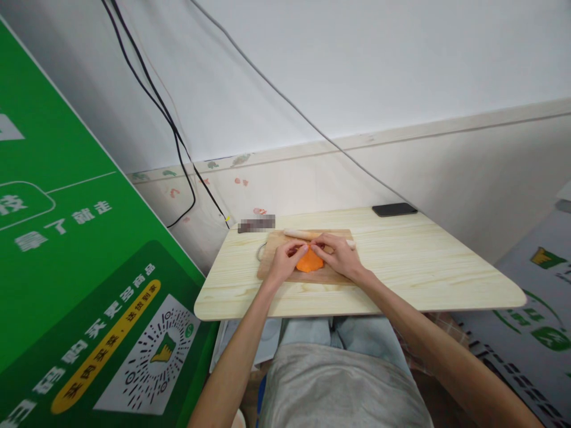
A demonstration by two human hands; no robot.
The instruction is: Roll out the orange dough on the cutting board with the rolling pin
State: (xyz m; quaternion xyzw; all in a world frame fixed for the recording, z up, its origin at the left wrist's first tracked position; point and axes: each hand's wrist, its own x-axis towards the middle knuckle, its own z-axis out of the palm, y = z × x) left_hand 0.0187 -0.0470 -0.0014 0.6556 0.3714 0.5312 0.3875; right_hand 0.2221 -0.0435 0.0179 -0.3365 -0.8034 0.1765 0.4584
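Observation:
A flat, bright orange sheet of dough (310,262) lies on a wooden cutting board (330,276). From the left, my left hand (288,258) pinches the far edge of the dough between thumb and fingers. Close beside it, my right hand (335,254) pinches the same edge from the right, the two sets of fingertips almost meeting. Across the back of the board rests a pale wooden rolling pin (298,235), its right part partly covered by my right hand. A metal ring handle (261,252) sticks out at the board's left side.
The board stands on a light wood table (428,261). A black phone (394,209) lies at the back right, and a blurred dark object (256,224) at the back left. A green printed panel (111,255) rises on the left; cables hang along the wall.

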